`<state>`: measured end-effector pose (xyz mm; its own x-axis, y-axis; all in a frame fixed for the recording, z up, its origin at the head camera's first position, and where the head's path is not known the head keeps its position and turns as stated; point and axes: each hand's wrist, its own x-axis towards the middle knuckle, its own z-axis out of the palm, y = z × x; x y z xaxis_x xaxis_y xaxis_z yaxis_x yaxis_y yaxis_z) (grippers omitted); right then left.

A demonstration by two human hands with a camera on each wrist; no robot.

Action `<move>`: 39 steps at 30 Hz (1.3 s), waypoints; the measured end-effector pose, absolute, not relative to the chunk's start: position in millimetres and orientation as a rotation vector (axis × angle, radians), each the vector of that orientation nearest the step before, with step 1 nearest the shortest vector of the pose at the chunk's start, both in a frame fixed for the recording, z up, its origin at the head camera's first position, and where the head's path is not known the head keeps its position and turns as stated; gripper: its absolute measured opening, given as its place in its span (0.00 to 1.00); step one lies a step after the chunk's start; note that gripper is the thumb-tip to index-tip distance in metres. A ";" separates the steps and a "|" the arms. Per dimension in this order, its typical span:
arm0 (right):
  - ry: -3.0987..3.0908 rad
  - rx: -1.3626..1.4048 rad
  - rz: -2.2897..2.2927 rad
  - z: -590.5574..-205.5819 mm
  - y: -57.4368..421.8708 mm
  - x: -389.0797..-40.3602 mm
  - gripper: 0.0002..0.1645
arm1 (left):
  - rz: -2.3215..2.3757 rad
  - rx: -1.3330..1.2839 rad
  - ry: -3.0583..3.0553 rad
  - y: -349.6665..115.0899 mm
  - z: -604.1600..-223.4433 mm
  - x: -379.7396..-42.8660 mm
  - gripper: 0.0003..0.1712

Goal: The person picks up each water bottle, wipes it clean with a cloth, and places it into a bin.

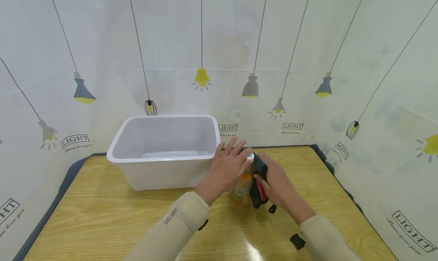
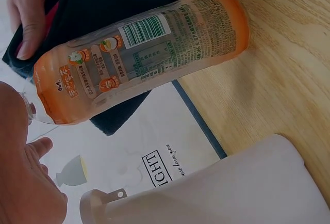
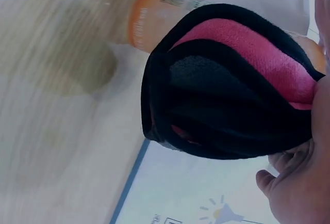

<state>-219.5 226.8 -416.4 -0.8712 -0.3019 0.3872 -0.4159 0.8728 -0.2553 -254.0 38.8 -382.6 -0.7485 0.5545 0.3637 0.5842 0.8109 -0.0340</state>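
1. Beige cuffs cover both my wrists; the left sleeve [image 1: 159,232] carries printed lettering, and a small black object [image 1: 298,241] shows just left of the right sleeve [image 1: 326,240].
2. Pale wood grain marks the table [image 1: 99,219] under my arms.
3. With my right hand [image 1: 278,183] I grip a black cloth pouch [image 3: 221,95], thumb on the near side; its pink lining [image 3: 255,56] shows in the gap between its dark edges.
4. Just left of the pouch is a clear bottle [image 2: 144,53] with an orange label, roughly upright, its white cap [image 1: 251,157] at the top.
5. My left hand [image 1: 227,166] is at the bottle's neck, fingers extended and spread; I cannot tell whether thumb and forefinger pinch it.
6. Farther left stands a white bin [image 1: 164,175].
7. At the far side hangs a pale sheet [image 1: 171,29] printed with lamps.
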 end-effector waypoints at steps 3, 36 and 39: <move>-2.724 0.514 0.447 -412.5 224.7 -218.3 0.40 | -0.118 -0.861 -2.629 39.3 -383.1 -254.0 0.28; -2.836 0.507 -0.166 -482.1 218.5 -209.4 0.33 | -0.142 -0.843 -2.661 40.8 -384.3 -253.1 0.28; -2.875 0.505 -0.209 -493.0 218.3 -207.2 0.39 | -0.135 -0.846 -2.654 40.9 -384.3 -253.4 0.28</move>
<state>-207.2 218.3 -493.0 -0.9182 -0.3501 0.1851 -0.3198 0.9312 0.1752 -253.4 40.9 -384.3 -0.7599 0.5430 0.3574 0.5765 0.8170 -0.0155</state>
